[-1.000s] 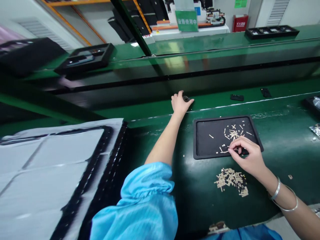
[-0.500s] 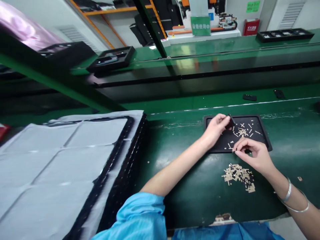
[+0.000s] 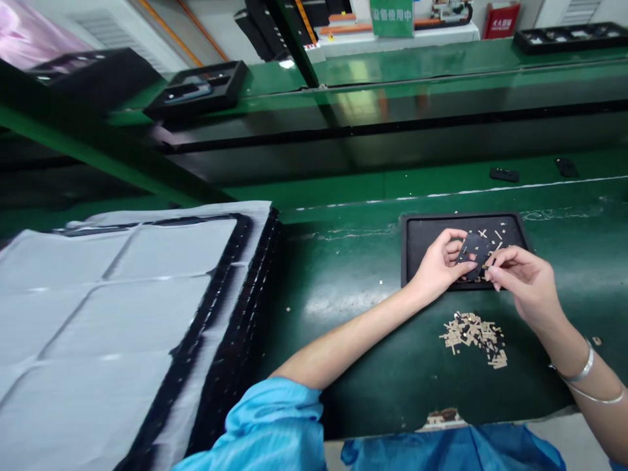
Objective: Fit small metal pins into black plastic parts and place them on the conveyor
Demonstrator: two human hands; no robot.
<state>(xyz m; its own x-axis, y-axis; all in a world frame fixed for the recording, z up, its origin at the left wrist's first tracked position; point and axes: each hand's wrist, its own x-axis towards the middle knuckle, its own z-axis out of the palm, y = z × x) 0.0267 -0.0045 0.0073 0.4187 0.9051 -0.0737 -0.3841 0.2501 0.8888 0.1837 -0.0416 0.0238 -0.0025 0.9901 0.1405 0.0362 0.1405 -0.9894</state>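
My left hand (image 3: 440, 261) is closed on a small flat black part (image 3: 473, 247), held over a shallow black tray (image 3: 417, 243) on the green bench. My right hand (image 3: 524, 281) meets that part from the right, fingertips pinched together against its edge; what they pinch is too small to name. Small tan strips (image 3: 490, 233) lie scattered in the tray. A heap of the same tan strips (image 3: 475, 335) sits on the bench just in front of the tray, below my right hand. A blue sleeve covers my left upper arm, and thin bangles ring my right wrist.
A stack of black trays under white sheets (image 3: 122, 307) fills the left. Beyond the bench runs a green conveyor (image 3: 441, 176) with two small black parts (image 3: 504, 174) on it. Black trays (image 3: 196, 91) rest on the far ledge, and a green post slants overhead.
My left hand came back from the conveyor with the black part and brought it over the tray. My right hand rose from the tray's strips to meet the part.
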